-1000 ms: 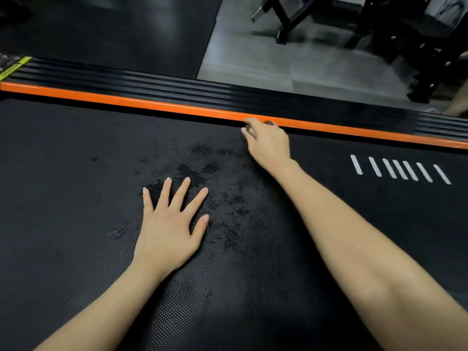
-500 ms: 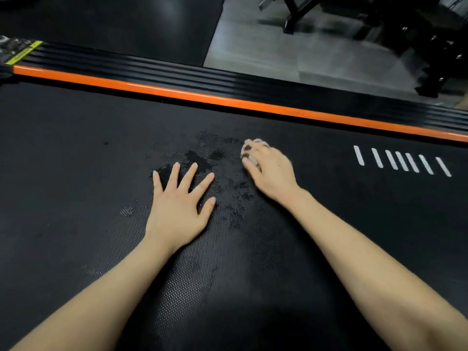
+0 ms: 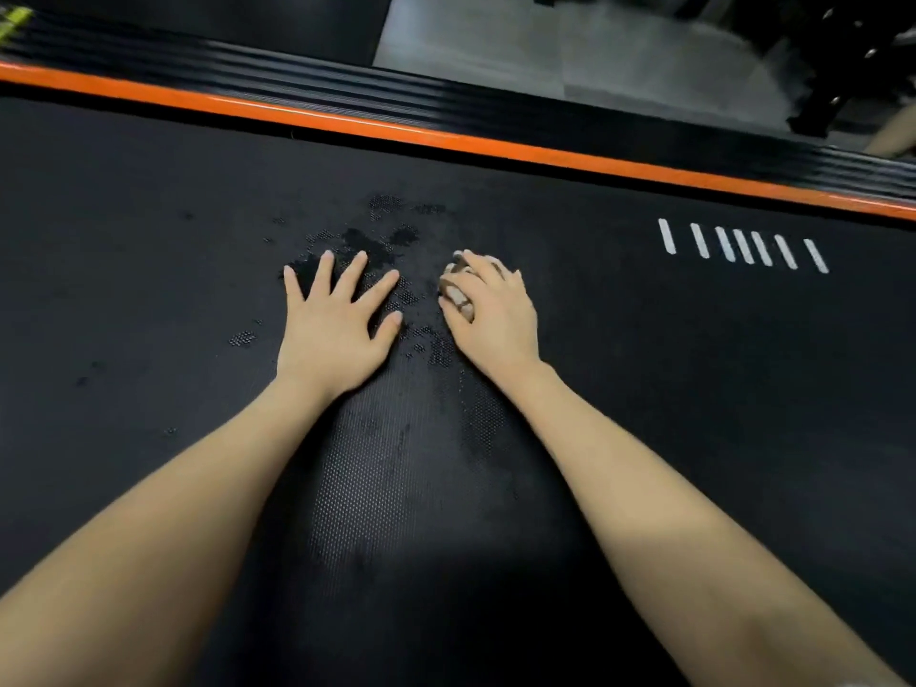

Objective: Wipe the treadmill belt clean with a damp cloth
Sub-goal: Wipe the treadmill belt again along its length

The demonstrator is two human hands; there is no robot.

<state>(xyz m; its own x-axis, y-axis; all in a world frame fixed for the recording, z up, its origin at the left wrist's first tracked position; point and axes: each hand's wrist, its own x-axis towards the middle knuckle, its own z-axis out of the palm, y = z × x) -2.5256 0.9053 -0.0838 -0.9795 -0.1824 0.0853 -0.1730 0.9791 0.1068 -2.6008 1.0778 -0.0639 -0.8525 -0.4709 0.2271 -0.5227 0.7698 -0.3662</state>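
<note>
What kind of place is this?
Probably a gym: a wide black textured treadmill belt with an orange side rail fills the view, and dark metal equipment stands on the grey floor beyond.

The person's left hand (image 3: pixel 332 334) and right hand (image 3: pixel 500 314) are both bare. Behind the fingers, each wrist runs into a bare forearm, uncovered right to the picture's lower edge. The nails at the left fingertips (image 3: pixel 325 258) look short and plain. Far back from the right fingers, a pale sliver beside the forearm is too small to identify.
</note>
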